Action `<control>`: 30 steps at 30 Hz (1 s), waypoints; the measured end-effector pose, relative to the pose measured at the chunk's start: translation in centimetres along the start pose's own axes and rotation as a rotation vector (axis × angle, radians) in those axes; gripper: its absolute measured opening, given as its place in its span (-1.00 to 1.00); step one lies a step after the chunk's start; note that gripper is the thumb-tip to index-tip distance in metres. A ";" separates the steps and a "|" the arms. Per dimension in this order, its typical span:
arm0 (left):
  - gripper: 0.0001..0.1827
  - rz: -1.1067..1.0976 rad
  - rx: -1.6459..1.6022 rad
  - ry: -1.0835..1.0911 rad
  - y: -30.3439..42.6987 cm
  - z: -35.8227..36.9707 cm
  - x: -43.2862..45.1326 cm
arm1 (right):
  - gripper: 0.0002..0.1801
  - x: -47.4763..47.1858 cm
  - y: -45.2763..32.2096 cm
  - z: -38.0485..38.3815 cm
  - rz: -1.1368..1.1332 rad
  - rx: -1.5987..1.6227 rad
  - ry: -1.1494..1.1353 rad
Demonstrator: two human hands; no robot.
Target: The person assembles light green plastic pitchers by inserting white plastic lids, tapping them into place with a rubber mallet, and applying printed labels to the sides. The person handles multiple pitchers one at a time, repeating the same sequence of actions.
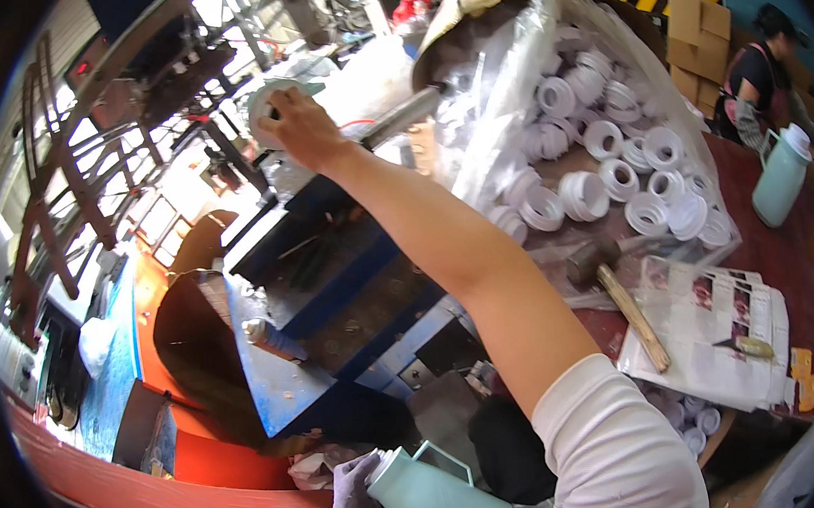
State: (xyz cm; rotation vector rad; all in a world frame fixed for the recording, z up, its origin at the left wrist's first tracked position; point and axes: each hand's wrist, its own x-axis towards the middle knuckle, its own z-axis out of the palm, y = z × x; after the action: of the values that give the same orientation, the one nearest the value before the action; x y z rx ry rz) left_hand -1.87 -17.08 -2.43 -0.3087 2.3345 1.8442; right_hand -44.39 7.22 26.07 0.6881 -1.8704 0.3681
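Note:
My left hand [355, 487], in a pale lilac glove, grips the white threaded neck of a mint-green vacuum jug [439, 498]. The jug lies tilted low in the view, its angular handle upward. Far out at the upper left, my bare right hand [302, 129] has its fingers curled on a pale round part [263, 118]. Glare and the hand hide much of that part, so its kind is unclear. Below the outstretched right arm is a blue metal machine frame [360, 294].
White threaded plastic collars [583, 195] spill from a clear bag on the dark red table [734, 174]. A wooden-handled mallet [634, 317] rests by printed sheets [720, 343]. Another mint jug [781, 178] stands near a co-worker [762, 85]. A spray can [273, 338] lies on a blue ledge.

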 end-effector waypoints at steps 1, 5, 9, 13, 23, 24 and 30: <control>-0.66 -0.039 0.064 -0.047 -1.1 0.5 0.7 | -0.48 -0.1 -0.5 -0.2 0.018 -0.047 -0.068; -0.74 -0.110 0.190 -0.168 -2.0 3.1 4.2 | -0.41 -7.1 -2.5 -5.6 0.029 0.178 0.280; -0.62 0.453 1.137 0.066 2.7 6.2 5.4 | -0.66 -28.2 -2.0 -22.3 0.077 0.223 0.081; -0.51 0.840 0.895 -0.044 8.7 14.1 2.8 | -0.80 -47.9 1.7 -44.2 0.725 -0.240 -0.161; -0.72 0.781 0.151 -0.904 13.7 57.1 -4.2 | -0.68 -62.1 8.0 -63.0 1.283 -0.066 -0.308; -0.71 0.802 0.209 -0.844 13.2 59.8 -4.7 | -0.67 -62.3 9.6 -63.4 1.196 -0.054 -0.329; -0.78 0.868 0.637 -0.532 10.4 66.0 -5.6 | -0.72 -62.8 15.8 -64.8 1.142 0.041 -0.610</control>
State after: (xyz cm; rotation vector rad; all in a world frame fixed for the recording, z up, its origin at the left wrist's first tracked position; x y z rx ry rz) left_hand 0.33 49.83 -6.63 1.2569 2.6090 1.0142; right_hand 11.05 73.08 -5.08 -0.3903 -2.7162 0.9909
